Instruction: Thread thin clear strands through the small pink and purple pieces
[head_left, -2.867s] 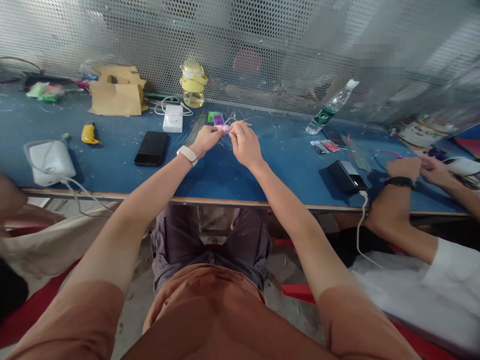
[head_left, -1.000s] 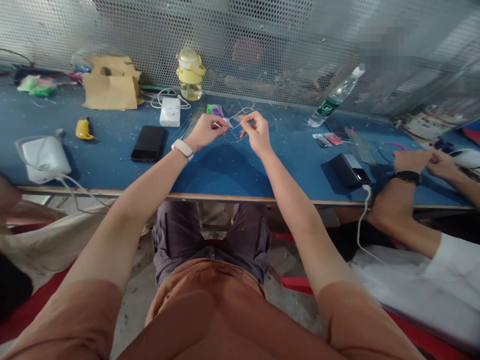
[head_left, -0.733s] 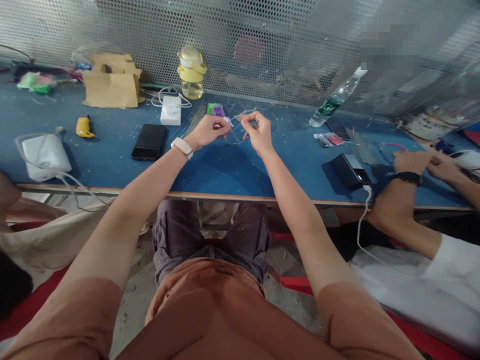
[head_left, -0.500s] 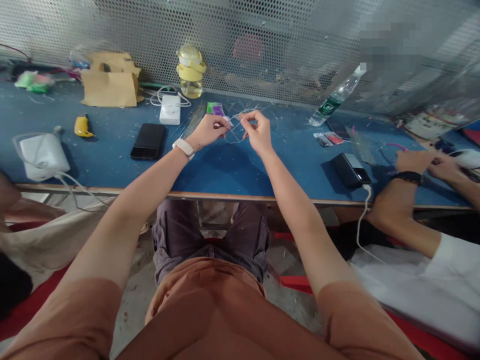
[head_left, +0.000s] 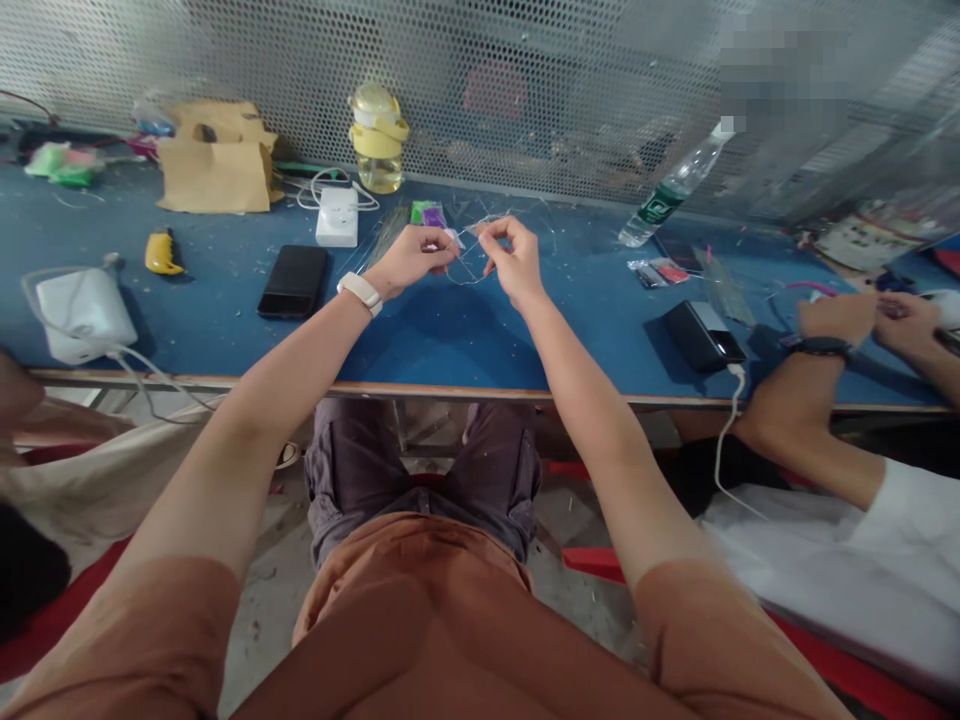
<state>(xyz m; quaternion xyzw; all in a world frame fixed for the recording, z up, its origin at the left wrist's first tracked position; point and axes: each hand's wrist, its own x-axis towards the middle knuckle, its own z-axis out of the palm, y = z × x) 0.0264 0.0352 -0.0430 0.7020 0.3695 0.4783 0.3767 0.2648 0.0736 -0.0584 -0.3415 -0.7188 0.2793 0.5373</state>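
A thin pale wire (head_left: 471,279) runs in a loose loop between my two hands above the blue table. My left hand (head_left: 414,258), with a white band on its wrist, pinches one part of it between thumb and forefinger. Facing it, my right hand (head_left: 514,258) pinches another part, fingers curled. Just behind my left hand lie small green and purple packets (head_left: 429,214). A bundle of straight thin wires (head_left: 386,232) sits beside them, partly covered by that hand. More fine strands lie on the table behind my right hand.
Left of me are a black power bank (head_left: 294,282), a white charger (head_left: 337,217), a yellow cutter (head_left: 161,252) and a yellow-lidded bottle (head_left: 378,140). Rightward stand a water bottle (head_left: 667,200) and a dark box-shaped device (head_left: 703,336). A co-worker's hands (head_left: 840,318) work at far right.
My hands stay almost in place, still pinching the wire, with only slight finger movement. The co-worker's hands at right have moved a little apart. The whole view has shifted slightly.
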